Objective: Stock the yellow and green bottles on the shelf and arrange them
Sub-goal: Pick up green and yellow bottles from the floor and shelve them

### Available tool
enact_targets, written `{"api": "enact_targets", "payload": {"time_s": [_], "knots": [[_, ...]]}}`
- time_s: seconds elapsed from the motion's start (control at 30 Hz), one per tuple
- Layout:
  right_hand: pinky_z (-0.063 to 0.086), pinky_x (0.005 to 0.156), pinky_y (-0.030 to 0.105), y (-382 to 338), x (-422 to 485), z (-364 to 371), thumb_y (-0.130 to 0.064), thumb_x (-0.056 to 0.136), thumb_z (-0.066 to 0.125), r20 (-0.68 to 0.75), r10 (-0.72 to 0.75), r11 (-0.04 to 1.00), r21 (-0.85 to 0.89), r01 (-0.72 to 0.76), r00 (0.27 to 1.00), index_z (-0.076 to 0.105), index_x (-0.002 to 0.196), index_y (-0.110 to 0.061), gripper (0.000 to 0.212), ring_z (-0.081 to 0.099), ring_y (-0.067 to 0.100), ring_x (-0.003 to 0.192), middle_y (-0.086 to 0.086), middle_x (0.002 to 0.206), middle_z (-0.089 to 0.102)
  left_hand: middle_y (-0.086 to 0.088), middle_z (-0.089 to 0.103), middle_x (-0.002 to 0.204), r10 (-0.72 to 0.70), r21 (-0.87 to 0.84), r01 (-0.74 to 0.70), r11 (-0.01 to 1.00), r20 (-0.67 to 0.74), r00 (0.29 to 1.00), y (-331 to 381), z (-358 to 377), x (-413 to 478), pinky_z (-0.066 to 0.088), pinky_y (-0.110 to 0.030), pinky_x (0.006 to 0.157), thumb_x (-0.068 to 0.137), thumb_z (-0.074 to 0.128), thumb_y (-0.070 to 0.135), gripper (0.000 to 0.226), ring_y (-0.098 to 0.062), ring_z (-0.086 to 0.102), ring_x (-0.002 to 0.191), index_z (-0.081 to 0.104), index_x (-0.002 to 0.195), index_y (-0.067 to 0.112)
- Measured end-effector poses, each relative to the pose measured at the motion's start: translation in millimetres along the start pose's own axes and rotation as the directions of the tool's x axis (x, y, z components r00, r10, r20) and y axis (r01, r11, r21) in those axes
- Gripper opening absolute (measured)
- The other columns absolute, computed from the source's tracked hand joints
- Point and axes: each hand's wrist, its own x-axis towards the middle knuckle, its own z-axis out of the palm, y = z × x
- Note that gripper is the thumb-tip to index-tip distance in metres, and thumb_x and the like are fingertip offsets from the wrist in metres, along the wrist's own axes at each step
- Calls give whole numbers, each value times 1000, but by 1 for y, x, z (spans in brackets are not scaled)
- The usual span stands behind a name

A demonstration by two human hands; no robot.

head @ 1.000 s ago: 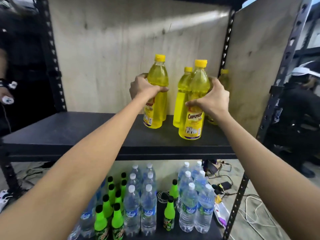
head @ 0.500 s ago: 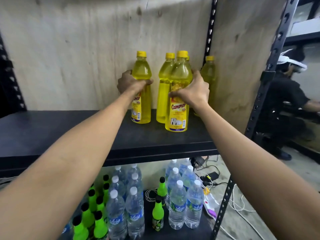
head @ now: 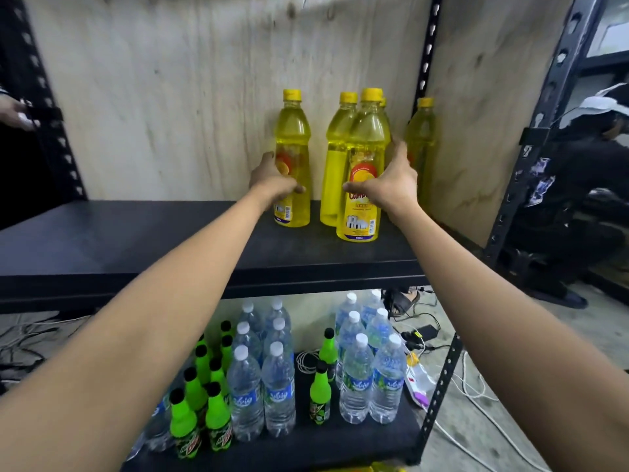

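Note:
Several yellow bottles stand at the back right of the black upper shelf (head: 136, 240). My left hand (head: 272, 182) is beside the left yellow bottle (head: 293, 141), with the thumb across its front and the fingers loosely spread along its left side. My right hand (head: 391, 185) is at the front yellow bottle (head: 366, 137), thumb on its label and fingers straight along its right side. Another yellow bottle (head: 335, 165) stands just behind, and one more yellow bottle (head: 422, 137) is in the corner. Green bottles (head: 190, 403) stand on the lower shelf.
Clear water bottles (head: 258, 386) fill the lower shelf beside the green ones. Plywood panels close the back and right side. Cables and a power strip (head: 417, 379) lie on the floor. A person (head: 578, 199) crouches at the right. Another person's hand (head: 13, 114) shows at the far left.
Both bottles have been set down further back on the shelf. My hands slid from the bottles' shoulders down to their labels, and the fingers loosened from a firm grip.

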Motion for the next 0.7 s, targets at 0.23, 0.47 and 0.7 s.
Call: {"api": "enact_targets", "payload": {"time_s": [0.23,0.47,0.7], "knots": [[54,88,41,26,-112,2,-34,65,86,-13,-176,984,26,176,984,56,124,-30,66,60,18,103,-1,107,61,2,56,134,219,-5,-219,976,41,975,-58,-21,-122,46,-36,105,77,83,20,70,-16,55,122,51,138,30],[50,74,26,121,-256,28,-16,71,83,94,-24,998,55,19,995,68,97,-20,30,61,12,79,-6,89,67,4,60,111,612,169,-590,790,-137,779,-143,-12,-273,46,-24,96,87,67,4,28,-12,59,108,71,111,17],[48,74,30,233,-347,66,-23,69,86,351,542,840,-201,-504,764,65,93,-21,32,66,17,77,-8,73,64,19,56,100,85,310,-151,938,218,972,-279,53,-330,51,-28,76,85,66,16,25,-7,58,82,68,100,35]]}}
